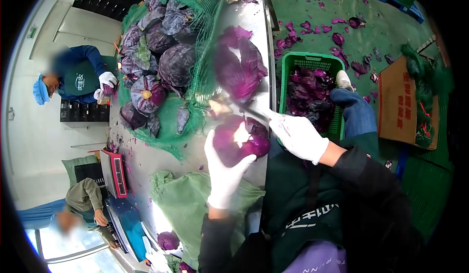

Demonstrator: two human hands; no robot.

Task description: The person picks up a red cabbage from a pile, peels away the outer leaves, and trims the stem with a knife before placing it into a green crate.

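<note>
My left hand (223, 173), in a white glove, is wrapped round a purple cabbage (227, 138) whose pale cut stem faces up. My right hand (299, 137), also gloved, is closed round a knife (251, 110); its blade, blurred, points over the table just above the cabbage. Loose purple outer leaves (242, 72) lie on the metal table (251, 9) beyond the blade. A pale blurred piece is beside the blade. Several whole cabbages (177, 64) rest on and within a green mesh net (207, 33).
A green basket (312, 57) of leaves stands on the floor beside the table. A cardboard box (395, 99), scattered leaves, a green cloth sack (183, 199) and a red scale (118, 175) are around. Two other people are across the table, one holding a cabbage.
</note>
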